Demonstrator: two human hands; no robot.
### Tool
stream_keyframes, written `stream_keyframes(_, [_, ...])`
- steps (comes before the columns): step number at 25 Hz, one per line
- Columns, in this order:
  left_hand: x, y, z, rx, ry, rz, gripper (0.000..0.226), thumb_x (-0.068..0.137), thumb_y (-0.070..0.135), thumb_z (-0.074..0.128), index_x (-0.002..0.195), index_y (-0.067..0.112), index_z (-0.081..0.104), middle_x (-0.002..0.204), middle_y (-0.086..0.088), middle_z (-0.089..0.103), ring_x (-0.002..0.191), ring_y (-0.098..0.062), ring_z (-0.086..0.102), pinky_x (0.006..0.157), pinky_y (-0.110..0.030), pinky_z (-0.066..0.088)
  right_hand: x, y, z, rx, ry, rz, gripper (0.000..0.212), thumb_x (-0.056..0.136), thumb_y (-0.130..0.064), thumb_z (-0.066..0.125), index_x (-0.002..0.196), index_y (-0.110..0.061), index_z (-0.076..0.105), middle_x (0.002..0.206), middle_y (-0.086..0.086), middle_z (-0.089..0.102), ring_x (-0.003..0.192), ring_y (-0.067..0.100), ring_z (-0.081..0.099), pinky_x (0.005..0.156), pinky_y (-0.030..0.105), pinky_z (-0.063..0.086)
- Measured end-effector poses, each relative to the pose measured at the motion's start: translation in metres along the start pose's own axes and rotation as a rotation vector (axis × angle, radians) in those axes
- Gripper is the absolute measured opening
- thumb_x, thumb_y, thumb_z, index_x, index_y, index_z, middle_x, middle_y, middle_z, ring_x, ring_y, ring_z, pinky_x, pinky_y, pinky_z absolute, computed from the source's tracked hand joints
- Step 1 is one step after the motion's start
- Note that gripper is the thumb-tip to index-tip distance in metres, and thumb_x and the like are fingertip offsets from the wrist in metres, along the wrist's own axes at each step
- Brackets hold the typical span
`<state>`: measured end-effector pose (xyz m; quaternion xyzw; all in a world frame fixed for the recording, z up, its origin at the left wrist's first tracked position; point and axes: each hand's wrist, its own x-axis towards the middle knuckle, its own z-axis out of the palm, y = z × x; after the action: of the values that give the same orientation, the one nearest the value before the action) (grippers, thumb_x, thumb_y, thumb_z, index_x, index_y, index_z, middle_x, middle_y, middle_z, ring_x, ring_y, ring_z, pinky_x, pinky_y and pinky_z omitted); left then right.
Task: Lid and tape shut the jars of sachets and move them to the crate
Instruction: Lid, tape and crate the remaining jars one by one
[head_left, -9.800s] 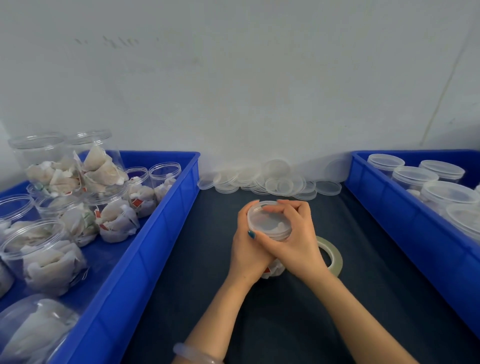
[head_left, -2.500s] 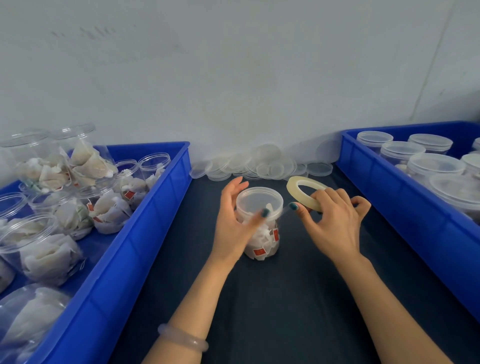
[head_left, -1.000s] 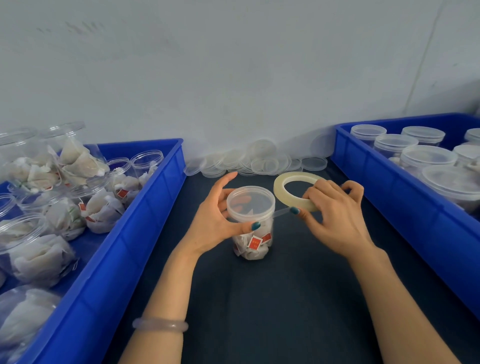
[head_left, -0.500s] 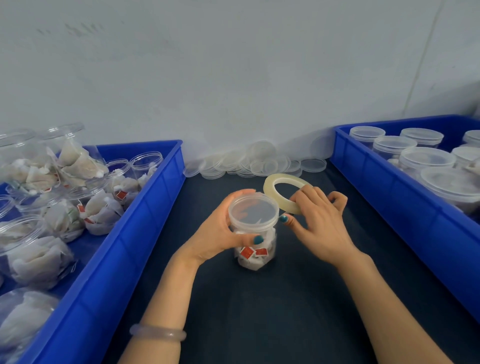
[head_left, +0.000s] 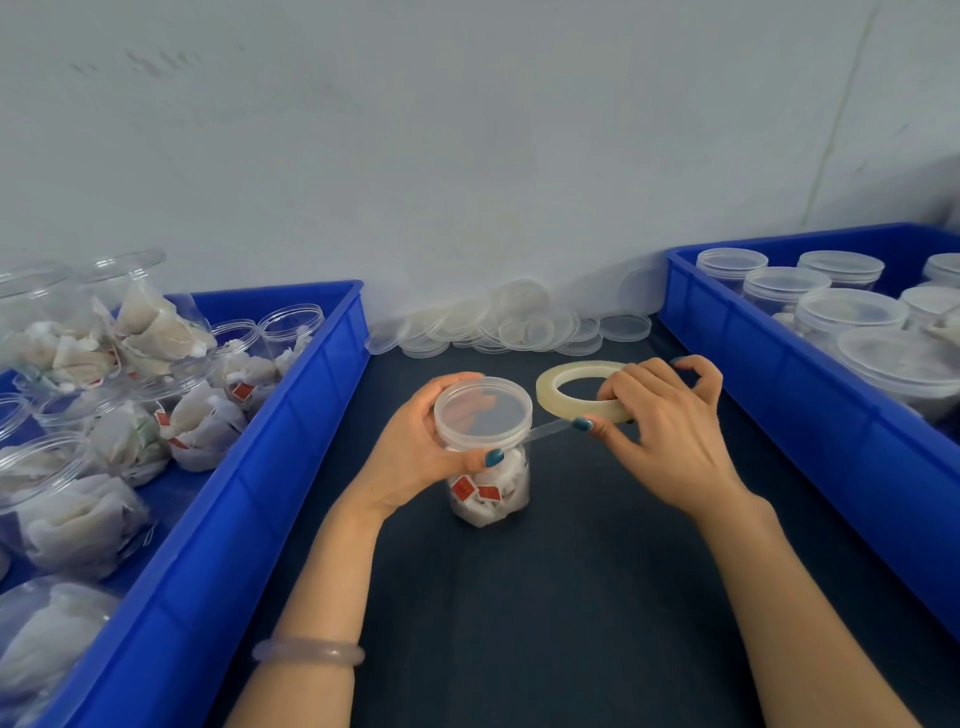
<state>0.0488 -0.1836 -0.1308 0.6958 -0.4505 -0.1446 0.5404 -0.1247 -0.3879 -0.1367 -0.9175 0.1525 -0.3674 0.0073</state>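
A clear jar of white sachets (head_left: 488, 488) stands upright on the dark table with a clear lid (head_left: 483, 410) on it. My left hand (head_left: 421, 447) grips the jar just under the lid, thumb at the front. My right hand (head_left: 660, 426) holds a pale roll of tape (head_left: 566, 392) to the right of the lid. A short strip of tape (head_left: 545, 430) runs from the roll to the jar's rim.
A blue crate (head_left: 249, 483) on the left holds several open jars of sachets (head_left: 130, 332). A blue crate (head_left: 789, 389) on the right holds several lidded jars (head_left: 847, 312). Loose clear lids (head_left: 509, 327) lie piled against the wall behind the jar.
The roll of tape has moved right, away from the lid, drawing out a strip. My left hand keeps its grip on the jar, which has turned a little.
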Motion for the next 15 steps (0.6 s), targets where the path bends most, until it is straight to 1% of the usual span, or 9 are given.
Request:
stream_keyframes(4, [-0.002, 0.001, -0.005, -0.024, -0.112, -0.004, 0.078, 0.064, 0.016, 0.087, 0.134, 0.026, 0.055, 0.131, 0.014, 0.063, 0.126, -0.008, 0.056, 0.101, -0.024, 0.049, 0.001, -0.005, 0.004, -0.039, 0.068, 0.033, 0.054, 0.09, -0.069, 0.038, 0.078, -0.022, 0.062, 0.085, -0.01, 0.057, 0.094, 0.017, 0.056, 0.102, 0.041, 0.022])
stream_keyframes(6, [-0.002, 0.001, -0.006, -0.039, -0.142, -0.011, 0.079, 0.064, 0.016, 0.088, 0.134, 0.027, 0.054, 0.132, 0.013, 0.063, 0.126, -0.008, 0.056, 0.104, -0.028, 0.049, 0.002, -0.005, 0.003, -0.04, 0.062, 0.064, 0.059, 0.087, -0.074, 0.036, 0.075, -0.021, 0.06, 0.082, -0.01, 0.057, 0.094, 0.017, 0.055, 0.104, 0.041, 0.02])
stream_keyframes(8, [-0.003, 0.001, -0.006, -0.067, -0.177, -0.028, 0.084, 0.063, 0.017, 0.093, 0.136, 0.026, 0.053, 0.133, 0.012, 0.062, 0.126, -0.009, 0.056, 0.102, -0.031, 0.051, 0.002, -0.006, 0.003, -0.038, 0.039, 0.076, 0.061, 0.085, -0.076, 0.035, 0.073, -0.022, 0.059, 0.079, -0.011, 0.057, 0.097, 0.017, 0.051, 0.104, 0.042, 0.019])
stream_keyframes(10, [-0.006, 0.002, -0.004, -0.115, -0.226, -0.048, 0.086, 0.061, 0.023, 0.091, 0.138, 0.023, 0.051, 0.134, 0.01, 0.062, 0.127, -0.011, 0.056, 0.096, -0.031, 0.054, 0.0, -0.01, 0.006, -0.013, 0.013, 0.067, 0.057, 0.087, -0.072, 0.033, 0.076, -0.022, 0.058, 0.08, -0.013, 0.055, 0.1, 0.018, 0.044, 0.099, 0.042, 0.019])
stream_keyframes(11, [-0.007, 0.002, -0.002, -0.139, -0.241, -0.058, 0.087, 0.061, 0.026, 0.089, 0.138, 0.023, 0.05, 0.134, 0.009, 0.061, 0.127, -0.012, 0.056, 0.095, -0.03, 0.054, -0.001, -0.012, 0.008, 0.007, -0.012, 0.066, 0.054, 0.09, -0.069, 0.031, 0.08, -0.022, 0.056, 0.083, -0.013, 0.053, 0.101, 0.018, 0.04, 0.097, 0.041, 0.018])
stream_keyframes(13, [-0.007, 0.001, 0.0, -0.16, -0.261, -0.071, 0.086, 0.062, 0.029, 0.086, 0.139, 0.023, 0.047, 0.136, 0.009, 0.06, 0.13, -0.012, 0.053, 0.101, -0.029, 0.05, -0.001, -0.015, 0.011, 0.037, -0.069, 0.076, 0.051, 0.093, -0.065, 0.024, 0.086, -0.023, 0.052, 0.089, -0.012, 0.051, 0.103, 0.017, 0.036, 0.095, 0.04, 0.016])
stream_keyframes(15, [-0.006, 0.002, 0.006, -0.134, -0.264, -0.061, 0.091, 0.061, 0.034, 0.086, 0.141, 0.025, 0.045, 0.138, 0.011, 0.057, 0.131, -0.008, 0.051, 0.105, -0.026, 0.047, -0.002, -0.017, 0.013, 0.044, -0.094, 0.084, 0.05, 0.094, -0.064, 0.021, 0.088, -0.023, 0.05, 0.091, -0.012, 0.049, 0.103, 0.017, 0.034, 0.095, 0.039, 0.015])
